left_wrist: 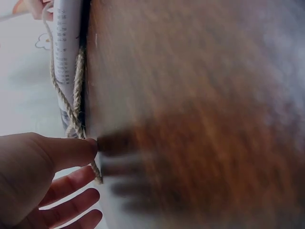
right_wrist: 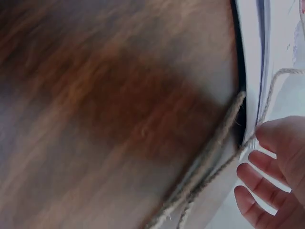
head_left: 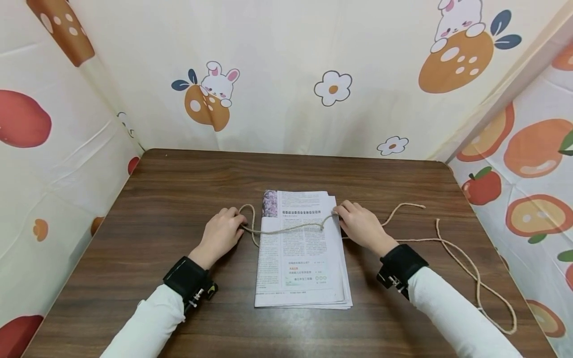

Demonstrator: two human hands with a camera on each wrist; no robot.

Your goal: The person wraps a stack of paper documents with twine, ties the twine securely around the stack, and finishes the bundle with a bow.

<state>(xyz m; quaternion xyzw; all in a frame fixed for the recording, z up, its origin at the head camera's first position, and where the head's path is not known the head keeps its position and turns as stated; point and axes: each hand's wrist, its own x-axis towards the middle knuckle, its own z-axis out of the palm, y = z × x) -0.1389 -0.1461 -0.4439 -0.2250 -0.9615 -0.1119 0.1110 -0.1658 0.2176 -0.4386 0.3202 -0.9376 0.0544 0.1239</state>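
A folded stack of newspaper [head_left: 295,271] lies flat on the table, with a thin tan rope [head_left: 286,230] running across its upper half. At the paper's left side my left hand [head_left: 220,232] pinches the rope between thumb and index finger. In the left wrist view a short rope end [left_wrist: 96,172] sticks out past those fingers. My right hand [head_left: 361,224], by the paper's right edge, pinches the rope with thumb and index finger; its other fingers are loosely bent in the right wrist view. Another rope strand [right_wrist: 205,164] goes under the newspaper.
The rope's slack [head_left: 476,278] curves over the right side of the wooden table [head_left: 201,174], and one loose end lies behind the right hand. Patterned cloth [head_left: 277,94] hangs behind the table and along both sides.
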